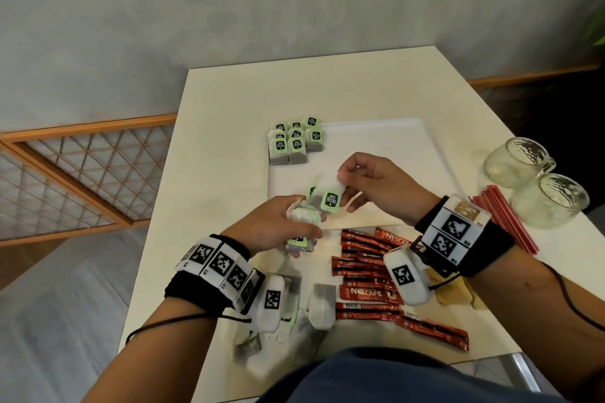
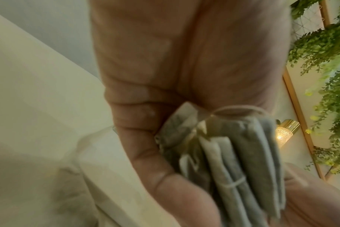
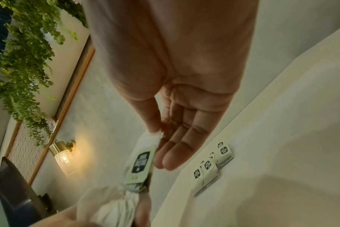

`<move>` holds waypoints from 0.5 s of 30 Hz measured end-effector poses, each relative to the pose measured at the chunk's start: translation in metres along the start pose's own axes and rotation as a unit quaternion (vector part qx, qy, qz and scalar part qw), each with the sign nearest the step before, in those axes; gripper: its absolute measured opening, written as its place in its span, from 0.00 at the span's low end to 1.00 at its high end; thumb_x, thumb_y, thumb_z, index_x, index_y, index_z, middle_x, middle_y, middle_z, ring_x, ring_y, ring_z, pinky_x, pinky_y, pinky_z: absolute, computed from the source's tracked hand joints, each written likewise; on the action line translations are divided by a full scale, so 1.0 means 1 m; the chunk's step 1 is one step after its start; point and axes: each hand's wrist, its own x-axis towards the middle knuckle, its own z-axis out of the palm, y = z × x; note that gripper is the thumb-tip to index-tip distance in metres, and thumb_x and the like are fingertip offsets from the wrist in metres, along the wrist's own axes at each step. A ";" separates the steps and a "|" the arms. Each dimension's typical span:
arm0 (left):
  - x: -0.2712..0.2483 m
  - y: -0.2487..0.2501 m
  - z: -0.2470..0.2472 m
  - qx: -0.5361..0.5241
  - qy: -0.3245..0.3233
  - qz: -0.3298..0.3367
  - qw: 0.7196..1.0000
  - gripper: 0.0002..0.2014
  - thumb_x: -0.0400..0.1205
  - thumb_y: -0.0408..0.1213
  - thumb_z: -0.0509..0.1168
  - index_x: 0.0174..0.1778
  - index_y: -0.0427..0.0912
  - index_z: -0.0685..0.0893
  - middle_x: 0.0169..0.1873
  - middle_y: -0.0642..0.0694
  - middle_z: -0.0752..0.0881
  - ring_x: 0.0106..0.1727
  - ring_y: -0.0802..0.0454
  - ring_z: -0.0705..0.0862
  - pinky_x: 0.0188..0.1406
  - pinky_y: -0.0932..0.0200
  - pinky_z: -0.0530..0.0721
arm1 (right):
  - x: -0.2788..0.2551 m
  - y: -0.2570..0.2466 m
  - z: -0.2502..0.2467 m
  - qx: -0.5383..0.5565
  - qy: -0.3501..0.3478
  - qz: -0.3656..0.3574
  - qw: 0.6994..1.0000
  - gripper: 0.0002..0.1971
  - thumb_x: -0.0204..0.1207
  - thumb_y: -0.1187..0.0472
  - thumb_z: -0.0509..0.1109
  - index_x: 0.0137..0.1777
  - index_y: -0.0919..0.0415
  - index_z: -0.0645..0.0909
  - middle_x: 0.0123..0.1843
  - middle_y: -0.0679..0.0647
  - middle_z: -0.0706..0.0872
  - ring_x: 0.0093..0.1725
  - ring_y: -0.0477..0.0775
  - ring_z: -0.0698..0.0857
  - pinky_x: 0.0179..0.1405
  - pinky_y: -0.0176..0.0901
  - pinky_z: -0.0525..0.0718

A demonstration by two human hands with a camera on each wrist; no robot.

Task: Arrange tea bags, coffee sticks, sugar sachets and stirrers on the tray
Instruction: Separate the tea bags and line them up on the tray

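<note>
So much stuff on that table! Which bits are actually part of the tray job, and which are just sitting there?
Part of the job:
- tray
- tea bags on the tray
- tea bag pinched by the right hand
- bundle of tea bags in the left hand
- coffee sticks
- red stirrers

Just lying about:
- two glass mugs
- wall lamp
- hanging plant

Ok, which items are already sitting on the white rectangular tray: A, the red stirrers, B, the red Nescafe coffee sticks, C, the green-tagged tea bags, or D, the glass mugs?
C: a cluster of green-tagged tea bags stands on the far-left corner of the white rectangular tray; everything else listed lies off it on the table.
</note>
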 end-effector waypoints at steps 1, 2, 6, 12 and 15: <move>0.001 -0.002 -0.003 0.019 0.013 0.004 1.000 0.11 0.75 0.30 0.75 0.52 0.42 0.87 0.40 0.40 0.91 0.41 0.50 0.89 0.42 0.48 0.88 | 0.001 -0.001 -0.003 0.001 0.006 0.000 1.000 0.04 0.83 0.66 0.65 0.48 0.66 0.77 0.37 0.59 0.82 0.34 0.56 0.86 0.36 0.50 0.88; 0.002 -0.005 -0.006 0.036 0.032 0.006 0.999 0.10 0.74 0.30 0.75 0.49 0.43 0.88 0.39 0.41 0.91 0.42 0.50 0.89 0.48 0.46 0.87 | 0.002 -0.002 -0.007 0.000 0.010 -0.001 1.000 0.04 0.83 0.65 0.65 0.49 0.67 0.77 0.38 0.60 0.83 0.34 0.56 0.86 0.36 0.51 0.88; 0.007 -0.009 -0.023 0.013 0.115 0.013 0.993 0.07 0.72 0.34 0.78 0.43 0.43 0.88 0.36 0.42 0.90 0.38 0.48 0.88 0.38 0.50 0.87 | 0.006 -0.003 -0.019 -0.015 0.016 -0.007 1.000 0.05 0.83 0.65 0.65 0.51 0.68 0.77 0.38 0.60 0.86 0.33 0.55 0.86 0.36 0.49 0.87; 0.019 0.013 -0.025 -0.014 0.177 0.086 0.980 0.05 0.75 0.37 0.77 0.43 0.43 0.88 0.34 0.45 0.89 0.36 0.53 0.87 0.31 0.58 0.85 | 0.010 -0.003 -0.026 -0.087 -0.029 -0.020 0.996 0.04 0.84 0.64 0.63 0.49 0.65 0.76 0.42 0.65 0.87 0.37 0.53 0.86 0.37 0.43 0.87; 0.029 0.019 -0.011 -0.021 0.160 0.091 0.983 0.05 0.76 0.38 0.77 0.46 0.46 0.90 0.36 0.47 0.91 0.41 0.49 0.89 0.39 0.52 0.86 | 0.012 -0.005 -0.024 -0.110 -0.056 -0.026 0.992 0.04 0.84 0.64 0.64 0.49 0.63 0.77 0.39 0.62 0.85 0.37 0.51 0.85 0.38 0.41 0.87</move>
